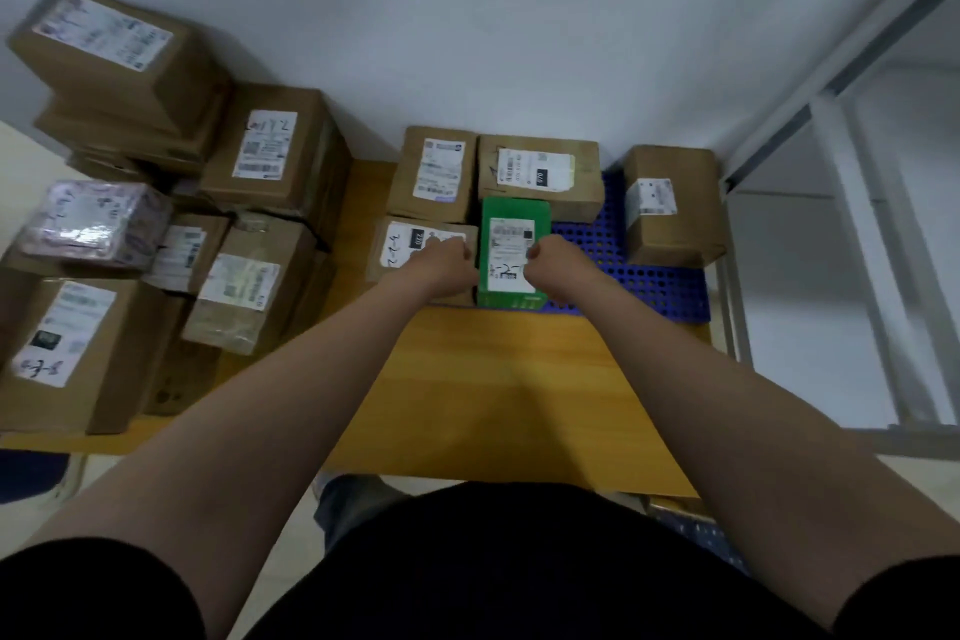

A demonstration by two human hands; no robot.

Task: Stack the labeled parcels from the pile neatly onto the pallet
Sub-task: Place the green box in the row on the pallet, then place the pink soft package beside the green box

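Our bare forearms reach across the yellow bench [493, 379] to the green parcel [511, 224], which stands label-up at the near edge of the blue perforated pallet [649, 276]. Our left hand [447, 257] and right hand [550, 257] clasp its two sides, fingers curled against it. A brown parcel [410, 244] touches its left side, two more [540, 172] stand behind, and another [670, 213] stands apart on the right. The parcel pile [249, 172] lies well to the left.

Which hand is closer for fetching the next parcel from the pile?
Probably the left hand: the pile lies on that side, while the right hand sits across the green box, farther away.
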